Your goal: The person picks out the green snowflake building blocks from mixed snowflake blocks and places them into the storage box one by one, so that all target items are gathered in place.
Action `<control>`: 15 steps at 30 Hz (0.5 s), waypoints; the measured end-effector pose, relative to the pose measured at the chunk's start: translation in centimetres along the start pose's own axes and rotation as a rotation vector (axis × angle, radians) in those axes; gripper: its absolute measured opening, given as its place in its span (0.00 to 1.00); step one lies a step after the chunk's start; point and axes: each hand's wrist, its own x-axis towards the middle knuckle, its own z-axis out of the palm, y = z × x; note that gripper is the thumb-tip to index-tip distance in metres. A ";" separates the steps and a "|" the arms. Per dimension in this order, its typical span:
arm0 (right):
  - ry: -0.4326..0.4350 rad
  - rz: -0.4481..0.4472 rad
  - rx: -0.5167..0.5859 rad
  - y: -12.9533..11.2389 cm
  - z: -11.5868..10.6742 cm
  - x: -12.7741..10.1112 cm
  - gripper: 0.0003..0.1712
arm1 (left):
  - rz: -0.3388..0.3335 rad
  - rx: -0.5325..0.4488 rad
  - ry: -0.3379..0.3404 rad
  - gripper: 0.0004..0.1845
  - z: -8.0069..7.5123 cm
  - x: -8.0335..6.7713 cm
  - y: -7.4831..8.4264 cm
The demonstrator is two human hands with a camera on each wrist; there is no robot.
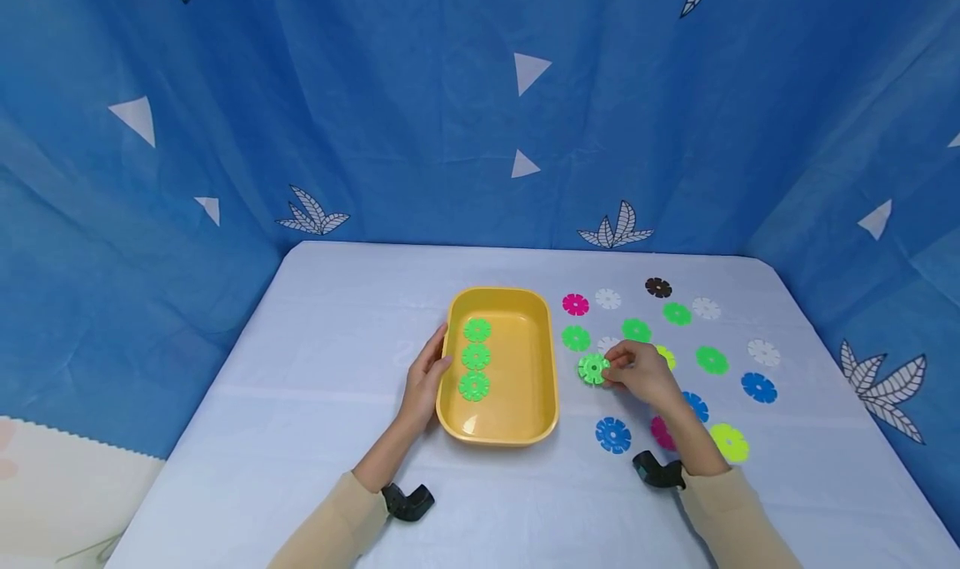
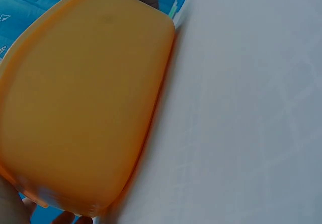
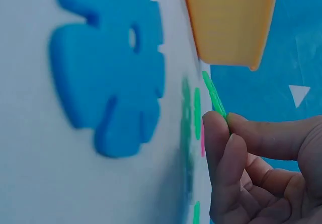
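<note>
A yellow plastic tray [image 1: 519, 377] sits mid-table, with several green snowflake discs [image 1: 476, 356] in a column along its left side. At the tray's left wall, my left hand [image 1: 422, 383] grips the rim, thumb on top and fingers outside; in the left wrist view those fingers [image 2: 64, 218] show at the tray's end. To the right of the tray, my right hand [image 1: 640, 372] pinches a green snowflake disc [image 1: 592, 369] between thumb and fingertips. The right wrist view shows this disc [image 3: 215, 97] edge-on, raised off the table.
Loose snowflake discs lie right of the tray: green [image 1: 712, 360], blue [image 1: 613, 435], white [image 1: 763, 352], pink [image 1: 576, 304], yellow [image 1: 729, 442] and a dark brown one [image 1: 658, 287]. Blue patterned cloth [image 1: 450, 119] hangs behind the white-covered table [image 1: 300, 369].
</note>
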 end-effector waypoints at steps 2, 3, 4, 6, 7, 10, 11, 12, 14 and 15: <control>0.011 0.001 0.014 -0.3 -0.3 0.0 0.13 | 0.001 -0.001 -0.001 0.29 0.1 0.0 0.0; 0.016 -0.001 0.022 -0.4 -0.4 0.0 0.13 | 0.001 -0.001 -0.001 0.29 0.1 0.0 0.1; 0.022 -0.001 0.028 -0.6 -0.6 0.0 0.14 | 0.001 -0.001 -0.001 0.29 0.1 0.0 0.1; 0.034 -0.001 0.043 -1.1 -0.7 -0.1 0.14 | -0.001 -0.002 0.000 0.29 0.1 0.0 0.1; 0.039 -0.001 0.049 -1.4 -0.7 -0.2 0.15 | -0.004 -0.002 0.001 0.29 0.1 0.0 0.1; 0.054 0.004 0.069 -2.6 -0.6 -0.6 0.16 | -0.014 -0.003 0.005 0.29 0.1 0.0 0.0; 0.056 0.001 0.077 -3.0 -0.6 -0.7 0.16 | -0.015 -0.004 0.006 0.29 0.2 0.0 0.1; 0.056 -0.003 0.079 -3.5 -0.4 -0.9 0.16 | -0.015 -0.005 0.006 0.29 0.2 0.0 0.1; 0.049 -0.017 0.099 -4.5 -0.1 -1.2 0.16 | -0.013 -0.004 0.007 0.29 0.2 0.0 0.0; 0.042 -0.027 0.105 -4.9 0.1 -1.3 0.16 | -0.010 -0.003 0.005 0.29 0.2 0.0 0.0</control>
